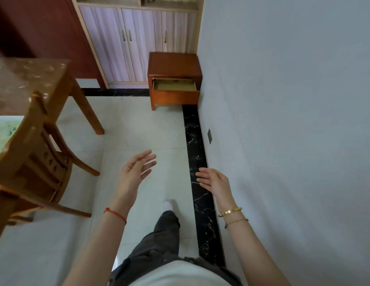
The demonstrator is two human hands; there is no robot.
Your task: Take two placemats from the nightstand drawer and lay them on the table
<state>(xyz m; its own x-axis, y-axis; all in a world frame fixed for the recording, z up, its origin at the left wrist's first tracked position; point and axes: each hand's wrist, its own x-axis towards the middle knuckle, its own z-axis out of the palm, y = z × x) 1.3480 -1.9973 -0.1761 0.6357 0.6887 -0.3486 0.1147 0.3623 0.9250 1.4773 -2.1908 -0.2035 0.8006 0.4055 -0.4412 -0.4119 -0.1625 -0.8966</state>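
Nightstand point(174, 73) ahead in the corner, desk point(25, 79) to the left.
The nightstand stands against the right wall point(283, 100), before the cabinet point(138, 44), its drawer point(174, 84) open; a chair point(35, 151) is tucked at the desk, where perhaps a placemat point(2, 137) lies.

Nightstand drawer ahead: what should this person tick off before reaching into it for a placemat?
1. Drawer pulled open: ok.
2. Left hand free, fingers straight: ok.
3. Right hand free: ok.
4. Hands close enough to the nightstand: not ok, both are well short of it.
5. Contents of the drawer: cannot tell, only a yellowish inside shows.
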